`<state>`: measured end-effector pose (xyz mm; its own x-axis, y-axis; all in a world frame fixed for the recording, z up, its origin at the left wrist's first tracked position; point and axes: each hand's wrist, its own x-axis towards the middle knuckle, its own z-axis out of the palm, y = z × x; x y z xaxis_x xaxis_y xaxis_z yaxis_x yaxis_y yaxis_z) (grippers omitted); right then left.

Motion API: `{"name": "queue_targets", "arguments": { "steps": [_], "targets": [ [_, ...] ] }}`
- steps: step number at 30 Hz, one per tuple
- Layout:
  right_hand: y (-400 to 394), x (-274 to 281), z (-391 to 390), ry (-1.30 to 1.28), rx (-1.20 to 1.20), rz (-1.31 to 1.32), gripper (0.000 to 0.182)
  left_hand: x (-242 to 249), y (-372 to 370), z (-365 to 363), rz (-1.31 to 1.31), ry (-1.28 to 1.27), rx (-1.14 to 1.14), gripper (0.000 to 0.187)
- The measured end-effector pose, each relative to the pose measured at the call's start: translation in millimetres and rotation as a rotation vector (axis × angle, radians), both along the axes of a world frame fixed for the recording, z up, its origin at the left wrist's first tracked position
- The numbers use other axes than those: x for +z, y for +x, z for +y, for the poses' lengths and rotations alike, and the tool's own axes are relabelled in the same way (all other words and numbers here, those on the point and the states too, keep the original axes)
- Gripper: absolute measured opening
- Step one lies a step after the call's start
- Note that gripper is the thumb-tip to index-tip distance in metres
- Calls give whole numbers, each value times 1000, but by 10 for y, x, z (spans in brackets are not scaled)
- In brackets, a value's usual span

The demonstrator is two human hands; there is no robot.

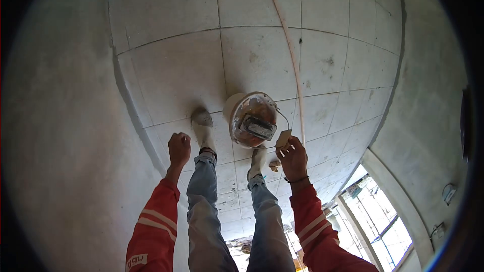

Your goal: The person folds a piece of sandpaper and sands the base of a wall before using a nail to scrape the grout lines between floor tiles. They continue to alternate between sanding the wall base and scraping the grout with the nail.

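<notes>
A dirty white bucket [233,116], smeared inside and along its rim, is in front of my feet. A dark, rectangular block-like tool [258,127] lies across its opening. From the rim, a thin wire handle [287,119] bows out to the right, with a flat tan piece [284,138] at its middle. My right hand [293,157] has its fingers closed on this piece at the handle. To the left of the bucket, my left hand [179,149] is curled into a fist, and nothing sticks out of it.
A pale hose [290,45] runs along the tiled floor [171,70] right of the bucket. Plastered walls rise at left [65,121] and right [428,70]. My shoes [202,128] stand close to the bucket. A small brownish scrap [275,165] lies by my right foot. A bright opening [375,221] is at lower right.
</notes>
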<state>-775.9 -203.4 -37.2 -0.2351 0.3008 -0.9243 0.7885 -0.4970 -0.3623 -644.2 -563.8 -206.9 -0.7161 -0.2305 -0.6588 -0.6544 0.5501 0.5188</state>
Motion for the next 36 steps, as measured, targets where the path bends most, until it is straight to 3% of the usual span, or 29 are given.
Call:
{"name": "queue_targets", "arguments": {
  "steps": [5,8,10,16,17,19,24,28,32,35,36],
  "targets": [
    [-72,129,-123,-7,-48,-6,28,957,1101,-1279,-296,151,215,23],
    [126,-26,-135,-32,22,4,31,1611,1745,-1831,-396,147,174,21],
    [214,-182,-88,34,72,34,32,1909,2215,-1857,-356,161,187,17],
    [410,-797,-9,225,272,73,27,2890,3419,-1773,-506,225,141,36],
    [472,-930,141,241,322,98,26,2919,3576,-1661,-523,211,164,36],
    [477,-1231,556,267,427,137,23,2943,3834,-1289,-486,281,-17,40],
    [323,-1561,1280,243,805,231,12,2907,4132,-550,-534,272,120,34],
    [5,-1729,1684,278,770,151,22,2884,4108,-311,-525,414,110,26],
    [-46,-1708,1571,308,853,189,26,3159,4202,-414,-619,622,66,25],
    [6,-1782,1486,466,890,218,27,3357,4270,-287,-590,653,102,28],
    [38,-1889,1484,655,949,198,20,3333,4289,-232,-603,635,93,27]
  ]
}}
